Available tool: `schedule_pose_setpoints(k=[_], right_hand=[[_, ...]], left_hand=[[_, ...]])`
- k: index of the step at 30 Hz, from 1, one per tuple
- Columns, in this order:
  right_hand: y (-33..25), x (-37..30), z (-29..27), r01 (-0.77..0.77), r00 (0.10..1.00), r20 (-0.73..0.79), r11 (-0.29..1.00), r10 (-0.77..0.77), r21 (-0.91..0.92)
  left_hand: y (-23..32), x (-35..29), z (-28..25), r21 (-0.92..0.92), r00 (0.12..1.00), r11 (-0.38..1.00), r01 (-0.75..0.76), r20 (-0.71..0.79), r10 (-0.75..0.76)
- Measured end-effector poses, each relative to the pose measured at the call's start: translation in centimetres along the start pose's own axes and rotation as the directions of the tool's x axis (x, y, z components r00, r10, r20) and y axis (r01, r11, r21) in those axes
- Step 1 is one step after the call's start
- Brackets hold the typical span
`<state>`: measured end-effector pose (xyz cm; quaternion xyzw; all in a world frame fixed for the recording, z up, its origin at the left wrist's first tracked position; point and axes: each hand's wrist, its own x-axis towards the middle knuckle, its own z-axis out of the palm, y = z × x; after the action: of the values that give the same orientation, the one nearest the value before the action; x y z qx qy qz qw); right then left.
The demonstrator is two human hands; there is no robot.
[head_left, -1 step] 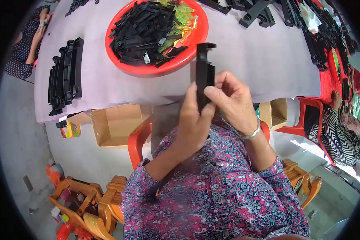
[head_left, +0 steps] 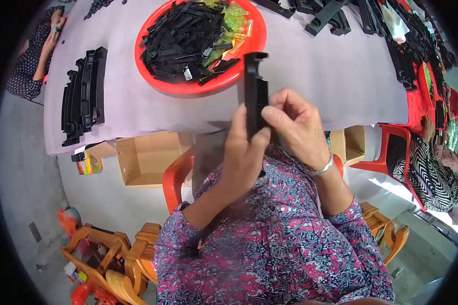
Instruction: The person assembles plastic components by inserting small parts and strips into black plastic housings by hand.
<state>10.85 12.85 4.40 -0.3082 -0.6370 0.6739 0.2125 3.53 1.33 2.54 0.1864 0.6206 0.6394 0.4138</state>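
A long black plastic part (head_left: 256, 89) with notched, curved cut-outs stands roughly upright in front of my body, at the table's near edge. My left hand (head_left: 243, 157) grips its lower end, fingers along the left side. On the other side my right hand (head_left: 303, 129) pinches at its edge with thumb and bent fingers; whether a small piece sits between those fingertips is hidden. Just beyond is a round red tray (head_left: 261, 38) heaped with small black pieces (head_left: 183, 43) and clear yellow-green pieces (head_left: 235, 20). Several similar long black parts (head_left: 86, 94) lie side by side at left.
More long black parts (head_left: 326, 18) lie at the table's far right. Open cardboard boxes (head_left: 148, 157) sit below the cloth-covered table (head_left: 351, 76). A red chair (head_left: 387, 147) and wooden chairs (head_left: 142, 249) stand around. Other people (head_left: 33, 66) are at the left and right edges.
The held black part has shifted slightly left, with its top end a little higher. My left hand has moved slightly left with it, and my right thumb has moved a little up.
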Motion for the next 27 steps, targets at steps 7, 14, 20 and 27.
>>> schedule_pose_setpoints(k=[7, 14, 20, 27], right_hand=[[-1.3, 6.3, -1.2, 0.415, 0.907, 0.125, 0.800, -0.402, -0.433], [-0.9, 11.9, -0.4, 0.714, 0.698, 0.532, 0.411, -0.479, -0.567], [-1.1, 14.1, -0.2, 0.821, 0.561, 0.753, 0.113, -0.344, -0.559], [-3.5, 15.1, -1.1, 0.838, 0.544, 0.815, 0.178, -0.199, -0.516]], left_hand=[[-0.1, -1.5, -4.2, -0.259, 0.998, 0.966, 0.025, -0.045, -0.038], [0.4, -1.8, -6.3, -0.331, 0.976, 0.943, 0.025, -0.194, -0.094], [0.6, -1.4, -6.7, -0.371, 0.975, 0.927, 0.053, -0.182, -0.128], [1.5, -1.1, -6.9, -0.379, 0.973, 0.919, 0.112, -0.146, -0.179]])
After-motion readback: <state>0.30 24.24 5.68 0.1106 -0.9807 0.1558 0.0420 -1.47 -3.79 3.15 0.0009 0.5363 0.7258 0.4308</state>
